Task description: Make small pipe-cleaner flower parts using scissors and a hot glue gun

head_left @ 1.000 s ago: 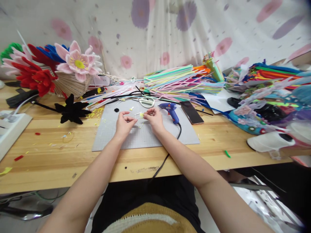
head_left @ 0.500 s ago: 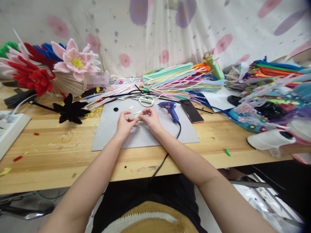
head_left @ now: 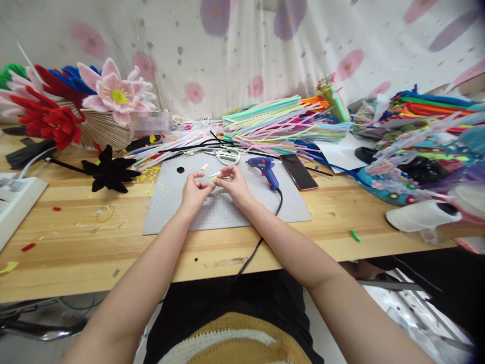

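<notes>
Over the grey cutting mat [head_left: 166, 212] my two hands meet, fingertips almost touching. My left hand [head_left: 195, 194] is closed in a pinch, thumb against fingers. My right hand [head_left: 235, 186] pinches too, its fingers bent over a small yellow piece [head_left: 214, 179]. A thin yellow strand [head_left: 217, 195] hangs just below the fingertips. The piece is too small to name exactly and partly hidden by my fingers. Beyond my hands lie scissors [head_left: 228, 157] with pale handles, a round black bit [head_left: 180, 170] and a small white-and-yellow scrap [head_left: 204, 167].
A blue glue gun [head_left: 267, 171] lies right of my hands, its black cord crossing the mat. Beside it is a phone [head_left: 298, 172]. Pipe cleaners [head_left: 273, 124] are heaped behind. On the left are a black fuzzy flower [head_left: 109, 169] and a white power strip [head_left: 22, 202].
Almost nothing differs. My hands keep their pinch at the same place, with only a slight shift of the fingers and of the whole view.
</notes>
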The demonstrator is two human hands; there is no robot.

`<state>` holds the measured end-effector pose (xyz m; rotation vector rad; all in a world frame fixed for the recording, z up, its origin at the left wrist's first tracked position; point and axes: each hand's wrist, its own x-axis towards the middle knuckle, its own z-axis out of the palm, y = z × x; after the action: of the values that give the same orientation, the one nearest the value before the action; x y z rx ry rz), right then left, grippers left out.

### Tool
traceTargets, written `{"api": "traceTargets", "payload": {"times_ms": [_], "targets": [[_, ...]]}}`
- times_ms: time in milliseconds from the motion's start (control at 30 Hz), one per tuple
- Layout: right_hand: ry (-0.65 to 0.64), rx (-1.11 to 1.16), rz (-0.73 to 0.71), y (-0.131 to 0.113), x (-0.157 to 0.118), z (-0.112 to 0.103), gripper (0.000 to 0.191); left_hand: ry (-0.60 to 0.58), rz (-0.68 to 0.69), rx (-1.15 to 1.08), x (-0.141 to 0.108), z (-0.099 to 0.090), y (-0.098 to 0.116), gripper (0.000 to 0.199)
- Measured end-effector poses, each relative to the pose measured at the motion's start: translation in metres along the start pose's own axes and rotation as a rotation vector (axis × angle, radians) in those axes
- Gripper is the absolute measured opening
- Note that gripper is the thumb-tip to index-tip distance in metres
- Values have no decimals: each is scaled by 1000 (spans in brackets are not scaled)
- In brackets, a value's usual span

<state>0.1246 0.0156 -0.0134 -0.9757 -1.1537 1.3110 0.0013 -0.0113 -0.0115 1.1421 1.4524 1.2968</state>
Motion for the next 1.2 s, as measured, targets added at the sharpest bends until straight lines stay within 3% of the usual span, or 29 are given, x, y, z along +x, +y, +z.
{"api": "traceTargets", "payload": {"times_ms": [600,767,933,1033,1200], "targets": [[-12,-14,14,3,4,-2,42,-49,29,3,-1,-1,5,48],[-25,-21,14,-1,2,-1,42,-59,96,13,1,-4,4,28],[-53,-56,18,1,2,0,43,16,155,101,1,-3,2,15],[-83,-68,7,4,3,-1,42,46,95,56,1,-3,3,15],[-121,-21,-30,6,4,0,45,95,-81,-204,2,-2,7,21]]}}
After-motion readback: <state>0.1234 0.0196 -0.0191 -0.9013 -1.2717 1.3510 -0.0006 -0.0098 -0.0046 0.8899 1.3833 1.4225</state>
